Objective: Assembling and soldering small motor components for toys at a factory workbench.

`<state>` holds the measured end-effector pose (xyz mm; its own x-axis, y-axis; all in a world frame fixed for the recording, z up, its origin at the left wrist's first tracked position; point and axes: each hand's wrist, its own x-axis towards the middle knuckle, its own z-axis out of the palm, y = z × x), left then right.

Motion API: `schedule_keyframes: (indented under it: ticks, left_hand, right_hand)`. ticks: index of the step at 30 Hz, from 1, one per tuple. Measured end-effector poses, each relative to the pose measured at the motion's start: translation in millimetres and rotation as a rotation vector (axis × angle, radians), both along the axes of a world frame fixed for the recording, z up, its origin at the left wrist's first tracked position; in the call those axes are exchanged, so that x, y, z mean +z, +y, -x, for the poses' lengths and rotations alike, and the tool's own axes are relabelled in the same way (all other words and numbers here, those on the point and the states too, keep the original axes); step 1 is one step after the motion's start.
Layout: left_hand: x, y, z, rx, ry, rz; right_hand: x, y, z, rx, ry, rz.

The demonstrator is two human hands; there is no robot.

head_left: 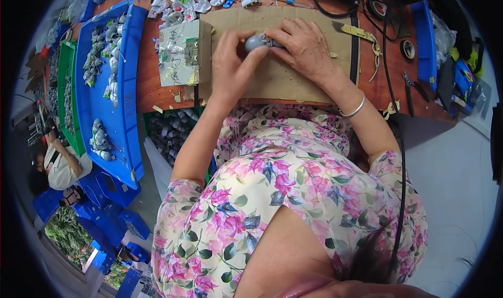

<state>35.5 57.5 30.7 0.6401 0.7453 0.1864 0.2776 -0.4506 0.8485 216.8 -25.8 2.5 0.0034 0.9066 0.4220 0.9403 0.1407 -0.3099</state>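
Over the cardboard sheet [293, 85] on the table, both my hands are closed on one small grey part with a rounded, dome-like end [255, 42]. My left hand [234, 59] grips the rounded end between thumb and fingers. At its other end, a darker piece sits under the fingertips of my right hand [299, 44]; those fingers partly hide it, so its kind is unclear. Left of my left hand stands a pale box [178, 54] with small green pieces on its face.
A long blue tray [133, 88] of grey and white parts stands at left, beside a green tray [78, 135]. White parts [201, 4] lie at the back. Pliers [410, 93], tape [407, 49] and a black cable [390, 83] are at right. Another person [65, 167] works far left.
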Motion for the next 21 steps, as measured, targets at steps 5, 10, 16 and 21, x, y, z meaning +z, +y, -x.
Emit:
schedule_keyframes:
  ticks: [5, 10, 16, 21]
  left_hand:
    - [-7.6, 6.2, -4.0, -0.057, 0.088, -0.258]
    - [-14.9, 4.4, -7.0, -0.030, 0.195, -0.452]
    - [-11.1, 2.3, -7.9, -0.007, 0.187, -0.421]
    - [-13.2, 0.9, -4.7, 0.014, 0.167, -0.432]
  right_hand:
    - [-3.8, 2.3, -4.6, 0.024, 0.031, -0.010]
    - [-2.5, -0.1, -10.6, 0.075, 0.170, -0.077]
    - [4.9, 0.5, -10.9, 0.173, 0.492, -0.034]
    - [3.6, -0.3, -14.5, 0.116, 0.452, -0.012]
